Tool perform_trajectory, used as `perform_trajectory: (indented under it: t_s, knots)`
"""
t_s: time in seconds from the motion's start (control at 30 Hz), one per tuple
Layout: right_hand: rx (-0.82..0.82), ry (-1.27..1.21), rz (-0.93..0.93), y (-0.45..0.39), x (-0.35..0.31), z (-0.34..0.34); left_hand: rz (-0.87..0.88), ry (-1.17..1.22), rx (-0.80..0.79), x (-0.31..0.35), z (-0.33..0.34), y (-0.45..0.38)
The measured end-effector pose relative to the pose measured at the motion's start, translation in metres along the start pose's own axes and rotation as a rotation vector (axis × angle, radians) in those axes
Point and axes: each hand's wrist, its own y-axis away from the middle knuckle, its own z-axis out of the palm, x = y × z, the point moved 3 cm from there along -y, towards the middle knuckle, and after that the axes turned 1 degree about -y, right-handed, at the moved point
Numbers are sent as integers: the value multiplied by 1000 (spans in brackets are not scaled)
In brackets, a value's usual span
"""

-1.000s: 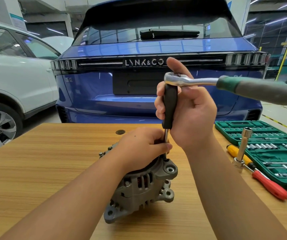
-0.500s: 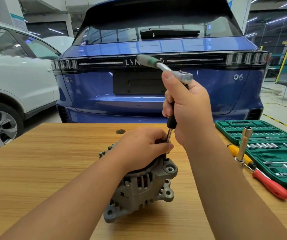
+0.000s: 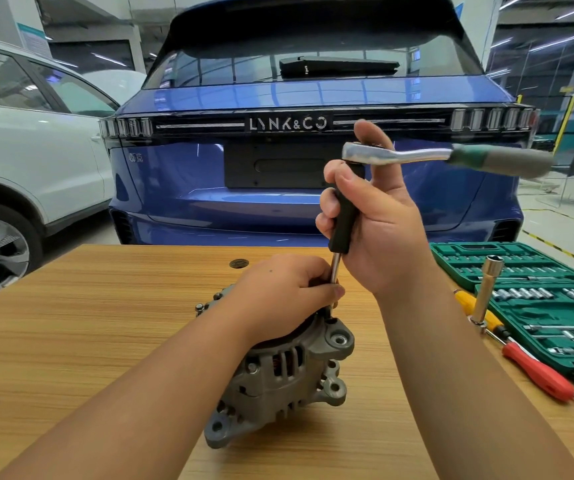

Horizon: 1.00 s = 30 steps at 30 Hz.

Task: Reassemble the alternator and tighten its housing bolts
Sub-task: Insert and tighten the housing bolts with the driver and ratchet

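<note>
Both hands are engaged: the alternator [image 3: 278, 372] is steadied under the curled left hand [image 3: 289, 292], and the driver [image 3: 342, 220], clasped by the right hand [image 3: 379, 223], should be kept plumb over the bolt while the ratchet [image 3: 417, 155] is swung.

- The alternator [image 3: 278, 379] is a grey cast-metal unit that stands on the wooden table [image 3: 105, 341], near its middle. Its housing has vent slots on the side, with copper windings visible behind them, and round mounting ears with holes at the right and at the lower front.
- A small bolt head [image 3: 199, 307] shows at the upper left edge of the housing.
- The ratchet [image 3: 417, 155] is chrome with a green and grey grip. Its handle points to the right and looks blurred.
- Under its head stands an extension driver [image 3: 342, 220] with a black grip and a thin steel shaft, almost upright, which goes down to the top right edge of the alternator.
</note>
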Motion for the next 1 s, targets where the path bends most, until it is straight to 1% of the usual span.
perform_trajectory:
  t_s: [0.1, 0.23, 0.3, 0.37, 0.43, 0.47, 0.53, 0.57, 0.6, 0.63, 0.73, 0.8, 0.87, 0.93, 1.0]
  knots:
    - [-40, 96, -92, 0, 3, 10, 1, 11, -6, 0, -1, 2]
    - [-164, -112, -3, 2, 3, 14, 12, 9, -7, 2, -2, 5]
    - [-167, -132, 32, 3, 2, 12, 19, -2, -2, 3, -2, 6]
    - [-114, -106, 57, 2, 1, 12, 20, -10, 0, 3, -3, 5]
    - [-17, -92, 90, 1, -1, 15, 22, -17, 2, 3, -2, 4]
    - [51, -42, 86, 1, -1, 14, 24, -26, 6, 3, -2, 4]
    - [212, 173, 13, 2, -4, 12, 26, -44, 7, 4, -1, 4]
    - [258, 240, -8, 2, -5, 10, 21, -46, 3, 3, -1, 4]
    - [289, 250, 4, 2, -5, 9, 14, -44, -2, 3, 0, 3]
    - [269, 215, 26, 2, -4, 8, 9, -43, -6, 3, 0, 3]
    - [103, -6, 135, 0, -2, 8, 8, -29, -6, 2, -2, 3]
    - [65, -55, 120, 0, 0, 8, 7, -4, -2, 1, -2, 3]
    - [46, -17, 32, 1, 2, 10, 3, 2, -3, 0, -2, 2]
    - [49, 97, -75, 2, 3, 13, 0, -9, -9, 0, -1, 1]
    - [34, 171, -128, 3, 3, 15, -1, -15, -10, 1, -1, 1]
